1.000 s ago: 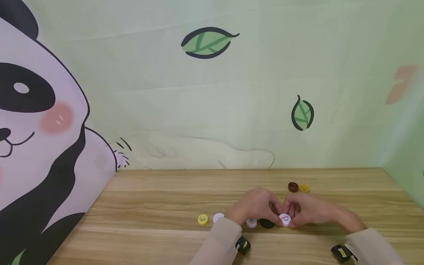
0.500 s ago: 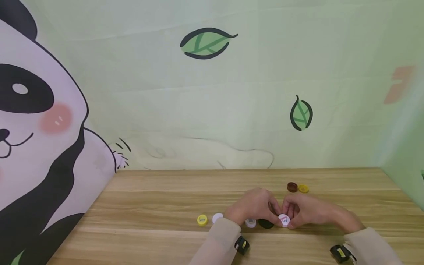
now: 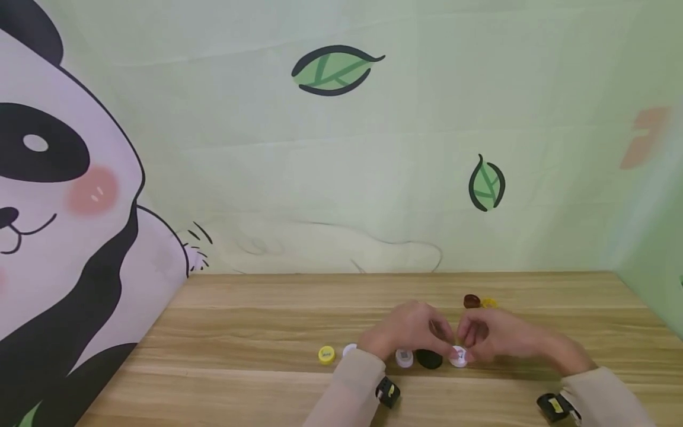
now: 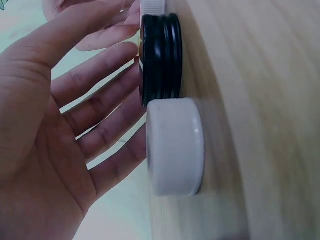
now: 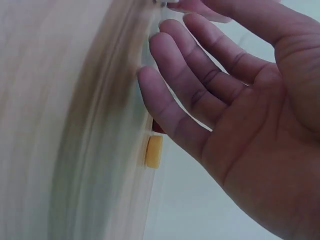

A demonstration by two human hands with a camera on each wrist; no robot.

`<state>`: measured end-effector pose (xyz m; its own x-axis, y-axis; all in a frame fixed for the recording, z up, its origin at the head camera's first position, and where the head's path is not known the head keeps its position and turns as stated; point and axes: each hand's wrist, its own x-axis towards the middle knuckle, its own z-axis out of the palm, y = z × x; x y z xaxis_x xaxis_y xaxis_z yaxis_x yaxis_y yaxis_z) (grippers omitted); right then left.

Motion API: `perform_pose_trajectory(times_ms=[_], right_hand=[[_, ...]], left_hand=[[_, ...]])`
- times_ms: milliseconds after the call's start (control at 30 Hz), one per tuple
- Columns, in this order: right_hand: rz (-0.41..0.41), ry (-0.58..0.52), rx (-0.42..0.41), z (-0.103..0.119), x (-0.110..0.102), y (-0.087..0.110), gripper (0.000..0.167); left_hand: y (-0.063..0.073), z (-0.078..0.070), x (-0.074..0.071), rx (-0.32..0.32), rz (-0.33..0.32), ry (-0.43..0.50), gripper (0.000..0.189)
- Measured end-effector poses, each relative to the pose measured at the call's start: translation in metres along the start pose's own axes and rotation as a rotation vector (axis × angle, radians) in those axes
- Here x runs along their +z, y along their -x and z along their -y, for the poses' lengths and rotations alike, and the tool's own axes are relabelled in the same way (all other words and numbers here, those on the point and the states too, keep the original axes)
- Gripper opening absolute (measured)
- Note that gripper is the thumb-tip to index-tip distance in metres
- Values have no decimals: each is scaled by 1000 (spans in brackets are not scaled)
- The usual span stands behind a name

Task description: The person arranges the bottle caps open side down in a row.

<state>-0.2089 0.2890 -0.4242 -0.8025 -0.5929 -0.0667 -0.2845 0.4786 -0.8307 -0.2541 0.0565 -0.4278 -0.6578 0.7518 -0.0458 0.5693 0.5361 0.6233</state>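
Note:
A white bottle cap (image 3: 459,357) with a small print on top lies at the right end of a row of caps on the wooden table. My left hand (image 3: 413,329) pinches at its left side, thumb tip over the edge. From the right, my right hand (image 3: 498,335) pinches the same cap with thumb and finger. A black cap (image 4: 162,60) sits left of it, then another white cap (image 4: 175,147) under my left wrist. In the right wrist view, my right hand (image 5: 240,100) has its other fingers loosely bent, and its thumb tip is cut off.
Further left lie a yellow cap (image 3: 326,355) and a white cap (image 3: 349,349), partly hidden by the left sleeve. Behind the right hand stand a dark red-brown cap (image 3: 472,301) and a yellow cap (image 5: 154,151). A green printed backdrop (image 3: 267,178) rises behind the table (image 3: 240,332).
The fingertips of both hands have shifted slightly and now cover more of the white cap's top. The cap stays at the right end of the row.

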Motion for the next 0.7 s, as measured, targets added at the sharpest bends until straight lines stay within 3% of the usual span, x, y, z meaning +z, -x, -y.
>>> perform_pose_trajectory(times_ms=[100,267,533,700], right_hand=[[-92,55,-21,0,-4,3,23],[-292,191,-27,0,-10,2,19],[-523,218,57,-7,-19,-2,23],[-589,207,47,-17,-21,-5,27]], left_hand=[[-5,1,1,12,-30,-24,33],[-16,2,8,22,-131,-147,42],[-29,-6,19,-155,-277,-141,64],[-40,-8,25,-183,-333,-130,59]])
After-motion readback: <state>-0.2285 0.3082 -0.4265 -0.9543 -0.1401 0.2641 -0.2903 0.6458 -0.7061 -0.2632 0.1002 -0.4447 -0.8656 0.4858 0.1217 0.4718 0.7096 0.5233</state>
